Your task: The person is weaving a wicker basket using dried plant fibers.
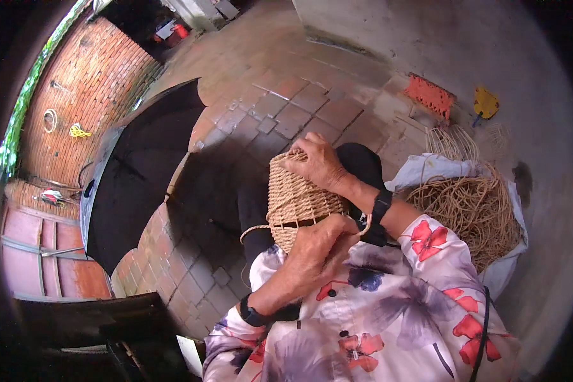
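A tan woven basket [299,197] lies tilted over my lap, with a gap between its weave and the nearer band. My right hand [318,162] is closed over its far end, the fingers bent against the weave. At the near edge my left hand [321,245] is closed on the basket, and its fingertips are partly hidden. A cord end [254,230] curves out on the left side. Another loop of cord [366,224] stands out beside my left hand's fingers. Both wrists wear black bands.
To my right a white sack [426,167] holds a tangled heap of tan cord [471,213]. An open black umbrella [146,165] rests on the tiled floor at left. An orange-red plastic basket [430,95] and a yellow object [486,102] lie near the wall.
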{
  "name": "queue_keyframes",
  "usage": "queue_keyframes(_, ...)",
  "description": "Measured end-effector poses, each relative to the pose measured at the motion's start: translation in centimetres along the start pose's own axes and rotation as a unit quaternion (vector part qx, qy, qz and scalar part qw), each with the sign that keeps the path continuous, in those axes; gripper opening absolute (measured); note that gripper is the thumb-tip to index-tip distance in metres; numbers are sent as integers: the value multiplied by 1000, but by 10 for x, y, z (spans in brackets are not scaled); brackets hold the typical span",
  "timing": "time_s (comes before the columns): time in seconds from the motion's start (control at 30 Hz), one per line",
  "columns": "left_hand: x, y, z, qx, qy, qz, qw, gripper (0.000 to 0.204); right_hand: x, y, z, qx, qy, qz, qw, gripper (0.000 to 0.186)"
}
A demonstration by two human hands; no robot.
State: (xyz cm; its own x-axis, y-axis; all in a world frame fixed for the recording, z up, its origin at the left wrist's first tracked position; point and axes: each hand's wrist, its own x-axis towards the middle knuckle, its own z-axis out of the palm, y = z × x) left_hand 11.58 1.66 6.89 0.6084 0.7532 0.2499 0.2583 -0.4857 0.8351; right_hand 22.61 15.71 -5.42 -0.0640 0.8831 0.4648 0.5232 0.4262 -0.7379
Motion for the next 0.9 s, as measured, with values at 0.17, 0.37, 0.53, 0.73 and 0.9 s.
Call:
queue_keyframes(0.17, -50, -8, -39, 69, 119, -124, 983, 9, 1, 14, -4, 3, -3, 19, 1000, 41)
queue_keyframes(0.37, -65, -32, -47, 266, 176, -79, 945, 12, 1, 13, -7, 41, -21, 29, 999, 37)
queue_keyframes(0.53, -58, -41, -41, 262, 199, -80, 941, 12, -5, 6, -16, 36, 2, 41, 998, 32)
queue_keyframes(0.73, -45, -44, -44, 297, 144, -66, 942, 11, -10, 0, -37, 30, 21, 20, 999, 22)
queue_keyframes(0.9, -48, -39, -59, 298, 138, -102, 939, 6, -17, -21, -55, 100, 35, 40, 994, 18)
